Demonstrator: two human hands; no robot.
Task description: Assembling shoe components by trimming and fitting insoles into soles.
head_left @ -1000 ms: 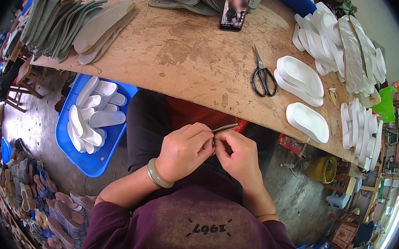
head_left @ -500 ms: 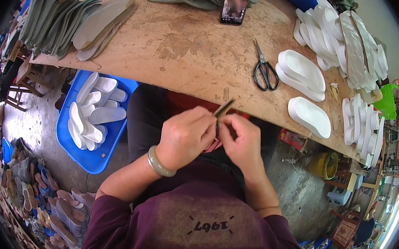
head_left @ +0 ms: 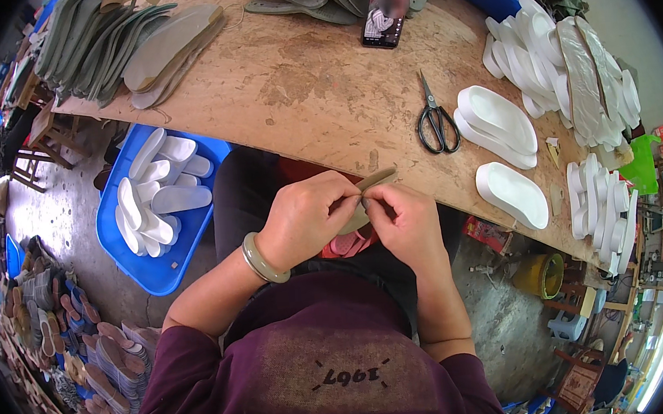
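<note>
Over my lap, in front of the table edge, my left hand [head_left: 312, 215] and my right hand [head_left: 405, 220] meet at their fingertips. Between them is a thin grey-brown insole [head_left: 377, 178], one end sticking out beyond the fingers and another part showing below them. Both hands are closed, thumb and fingers pinching the insole's edge; whether a small tool or thread is also held, I cannot tell. Something pink [head_left: 348, 243] lies below the hands, partly covered by them. Black-handled scissors [head_left: 438, 128] rest on the table [head_left: 324, 121], to the right of the hands.
White shoe soles [head_left: 512, 195] lie at the table's right, with more stacked behind. Grey insoles [head_left: 101, 50] are piled far left, others at the back beside a phone [head_left: 387, 13]. Left of my legs, a blue basket [head_left: 166, 280] holds white soles. A yellow bucket [head_left: 541, 275] stands lower right.
The insole has turned from nearly edge-on to a flatter angle, showing more of its face. My right hand has shifted slightly, and the fingertips now meet closely. More of the pink thing shows.
</note>
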